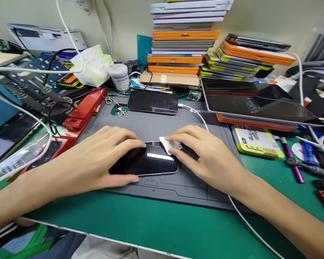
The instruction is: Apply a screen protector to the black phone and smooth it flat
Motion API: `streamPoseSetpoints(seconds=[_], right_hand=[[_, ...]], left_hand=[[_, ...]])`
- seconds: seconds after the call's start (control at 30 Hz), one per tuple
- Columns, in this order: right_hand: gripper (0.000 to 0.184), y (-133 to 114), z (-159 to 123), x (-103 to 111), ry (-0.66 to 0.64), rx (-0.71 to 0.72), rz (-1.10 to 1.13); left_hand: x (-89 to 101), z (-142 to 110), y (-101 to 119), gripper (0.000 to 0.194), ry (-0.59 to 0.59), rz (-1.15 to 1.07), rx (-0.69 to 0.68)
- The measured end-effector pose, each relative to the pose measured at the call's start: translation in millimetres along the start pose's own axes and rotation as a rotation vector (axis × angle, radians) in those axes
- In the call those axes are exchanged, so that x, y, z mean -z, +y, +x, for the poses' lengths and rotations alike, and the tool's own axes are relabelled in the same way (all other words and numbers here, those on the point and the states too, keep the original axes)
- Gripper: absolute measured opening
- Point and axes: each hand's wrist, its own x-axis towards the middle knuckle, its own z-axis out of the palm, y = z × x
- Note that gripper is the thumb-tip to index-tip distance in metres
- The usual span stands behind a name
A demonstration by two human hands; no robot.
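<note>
A smartphone (151, 163) lies screen up on the dark grey work mat (189, 190), with a bright light reflection across its glass. My left hand (108, 154) grips the phone by its left part, thumb at the near edge and fingers at the far edge. Between the thumb and fingers of my right hand (202, 151) is a folded white wipe (167, 144), which meets the phone's far right corner. Part of the phone's left end is hidden under my left hand.
A second phone (153, 102) with a white cable (197, 111) lies behind. A tablet (253, 102) rests at the right, near stacked boxes (183, 46). A red tool (83, 113) and a white tub (120, 77) stand at the left. Screwdrivers (293, 162) lie far right.
</note>
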Motion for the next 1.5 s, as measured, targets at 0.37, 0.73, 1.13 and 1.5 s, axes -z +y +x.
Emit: streamPoseSetpoints(seconds=[0.37,0.73,1.13,1.5], right_hand=[[0.022,-1,1,24,0.239,-0.196,0.1],[0.041,7,-3,12,0.108,0.106,-0.276],[0.038,1,-9,7,0.057,0.127,-0.076],[0.035,-15,-10,7,0.258,0.005,0.081]], left_hand=[[3.9,30,-6,0.042,-0.11,-0.031,-0.17],[-2.8,19,-6,0.038,0.025,0.03,-0.127],[-1.5,4,-11,0.033,0.124,-0.141,-0.036],[10.1,16,-12,0.021,0.124,-0.538,0.264]])
